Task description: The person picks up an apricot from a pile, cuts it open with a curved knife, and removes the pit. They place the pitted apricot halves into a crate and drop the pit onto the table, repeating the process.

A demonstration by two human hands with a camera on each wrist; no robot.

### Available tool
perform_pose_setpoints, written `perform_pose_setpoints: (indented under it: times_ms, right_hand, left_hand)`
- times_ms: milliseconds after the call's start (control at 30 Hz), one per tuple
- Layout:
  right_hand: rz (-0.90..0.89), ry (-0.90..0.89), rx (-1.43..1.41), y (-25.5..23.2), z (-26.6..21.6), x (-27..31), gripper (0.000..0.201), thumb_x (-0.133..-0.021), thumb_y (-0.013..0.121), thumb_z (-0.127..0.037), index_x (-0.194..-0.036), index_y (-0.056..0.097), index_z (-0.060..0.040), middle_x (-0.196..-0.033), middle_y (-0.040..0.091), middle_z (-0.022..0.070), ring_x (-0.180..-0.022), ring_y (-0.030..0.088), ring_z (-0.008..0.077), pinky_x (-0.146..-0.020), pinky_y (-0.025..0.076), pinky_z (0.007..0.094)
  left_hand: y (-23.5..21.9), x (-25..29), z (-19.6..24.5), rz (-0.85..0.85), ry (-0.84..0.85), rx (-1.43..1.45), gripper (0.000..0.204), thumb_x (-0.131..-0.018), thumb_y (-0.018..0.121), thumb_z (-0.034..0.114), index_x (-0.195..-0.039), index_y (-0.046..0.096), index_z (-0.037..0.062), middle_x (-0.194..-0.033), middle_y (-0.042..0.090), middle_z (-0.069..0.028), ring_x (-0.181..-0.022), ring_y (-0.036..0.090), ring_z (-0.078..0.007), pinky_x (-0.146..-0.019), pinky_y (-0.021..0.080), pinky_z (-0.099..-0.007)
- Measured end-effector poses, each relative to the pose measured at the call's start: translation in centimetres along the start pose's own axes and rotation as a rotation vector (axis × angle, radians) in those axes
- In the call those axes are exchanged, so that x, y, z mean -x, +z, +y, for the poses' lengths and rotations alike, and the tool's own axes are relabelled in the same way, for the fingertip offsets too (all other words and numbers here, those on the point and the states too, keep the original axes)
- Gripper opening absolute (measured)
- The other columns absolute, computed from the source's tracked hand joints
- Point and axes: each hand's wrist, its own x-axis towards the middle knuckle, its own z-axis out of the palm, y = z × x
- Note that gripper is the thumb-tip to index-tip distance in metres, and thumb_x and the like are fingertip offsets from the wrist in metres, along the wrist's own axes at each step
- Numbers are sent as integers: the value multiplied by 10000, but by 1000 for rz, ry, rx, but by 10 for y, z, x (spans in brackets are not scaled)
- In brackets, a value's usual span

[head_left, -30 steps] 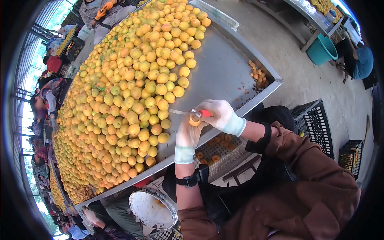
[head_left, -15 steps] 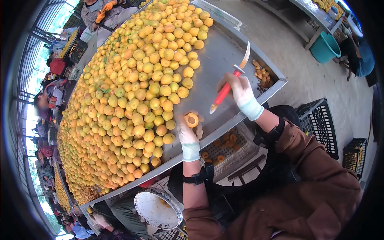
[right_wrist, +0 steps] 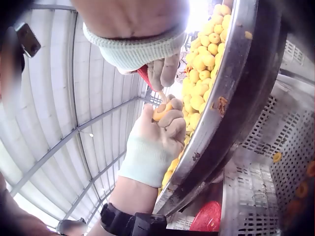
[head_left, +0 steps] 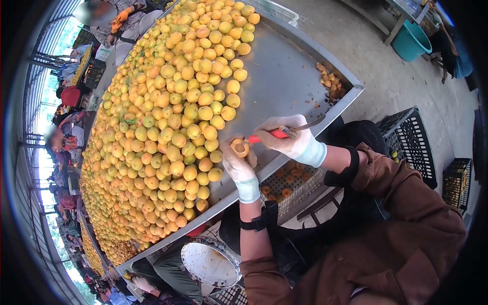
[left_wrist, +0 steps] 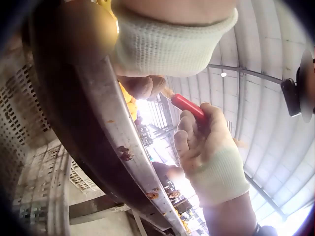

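My gloved left hand (head_left: 243, 173) holds a cut apricot half (head_left: 240, 148) over the table's near edge, its cut face turned up. In the right wrist view, fingers curl around the apricot half (right_wrist: 161, 113). My gloved right hand (head_left: 292, 145) grips a red-handled knife (head_left: 277, 133). Its curved blade points away to the right, while the small tip at the handle's other end meets the cut face. The left wrist view shows the red handle (left_wrist: 189, 106) between the right hand's fingers and thumb.
A large heap of whole apricots (head_left: 168, 122) covers the metal table (head_left: 279, 76). Scraps (head_left: 330, 84) lie in its far right corner. Below the edge, a white crate (head_left: 300, 195) contains apricot halves. A white bucket (head_left: 211, 262) and black crate (head_left: 409, 147) stand nearby; other people sit around.
The blade was at the apricot between both hands; then the right hand drew away, showing the cut half. Now the knife is turned round and its handle-end tip is at the fruit.
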Motion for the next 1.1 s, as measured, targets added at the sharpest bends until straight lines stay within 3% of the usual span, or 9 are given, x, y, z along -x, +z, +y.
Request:
perform_pose_setpoints:
  times_ms: [67, 133, 267, 367, 733, 867, 967, 1033, 1100]
  right_hand:
    - [22, -133, 56, 3, 3, 2, 216, -802, 631, 22, -995, 663, -69, -963, 679, 85, -676, 642, 173, -631, 536, 242]
    - [10, -30, -48, 6, 0, 4, 239, -795, 627, 24, -1010, 662, -73, -961, 679, 88, -719, 660, 188, -637, 546, 262]
    - [10, 259, -295, 16, 4, 13, 232, -792, 634, 3, -1008, 662, -77, -957, 676, 89, -769, 672, 194, -666, 548, 273]
    - [41, 3, 288, 21, 11, 13, 164, -830, 623, -19, -979, 670, -69, -933, 677, 82, -799, 674, 182, -697, 546, 286]
    - [131, 1221, -954, 8, 11, -6, 277, -868, 680, -249, -991, 669, -1, -892, 705, 93, -792, 672, 198, -742, 536, 342]
    - [200, 1170, -981, 18, 13, -3, 247, -872, 641, -195, -972, 676, 27, -884, 705, 131, -659, 691, 201, -598, 574, 300]
    - [286, 834, -663, 27, 27, 8, 236, -875, 648, -185, -979, 668, 25, -879, 704, 113, -661, 686, 188, -620, 567, 285]
    - [62, 553, -436, 21, 18, 8, 203, -866, 663, -159, -965, 666, 18, -870, 702, 88, -700, 680, 165, -652, 552, 265]
    - [112, 646, -584, 26, 12, 6, 188, -861, 669, -143, -970, 661, 10, -862, 699, 78, -719, 682, 155, -646, 546, 252]
  left_hand:
    - [-5, 0, -5, -7, 23, -34, 409, -1028, 356, 368, -1045, 545, 6, -756, 580, -65, -473, 436, -99, -418, 334, -222]
    - [-5, 0, -7, 97, 482, -720, 251, -978, 409, 196, -1032, 556, -1, -843, 587, -82, -633, 533, -157, -543, 454, -256]
    - [8, 9, 4, 157, 287, -468, 195, -934, 433, 110, -1013, 568, -7, -902, 591, -92, -766, 557, -193, -657, 496, -289]
    - [7, 7, -4, 198, 443, -550, 195, -939, 435, 120, -990, 574, -8, -891, 598, -97, -734, 560, -189, -644, 495, -295]
    - [1, 3, 3, 124, 54, -231, 467, -1017, 283, 354, -917, 575, 3, -712, 579, -58, -593, 529, -140, -554, 438, -261]
    - [-3, 2, 3, 117, 65, -224, 460, -1016, 288, 341, -908, 573, -3, -725, 578, -66, -595, 542, -150, -567, 447, -273]
    - [-3, 0, 2, 59, -6, -120, 451, -1014, 294, 333, -903, 569, -8, -761, 582, -76, -599, 552, -161, -584, 460, -289]
    - [3, 0, -1, 103, 188, -310, 497, -1024, 319, 426, -881, 580, 28, -732, 570, -46, -598, 522, -122, -549, 430, -244]
    - [-1, 0, -1, 92, 112, -245, 486, -1022, 329, 423, -893, 583, 30, -767, 576, -50, -638, 535, -128, -577, 442, -251]
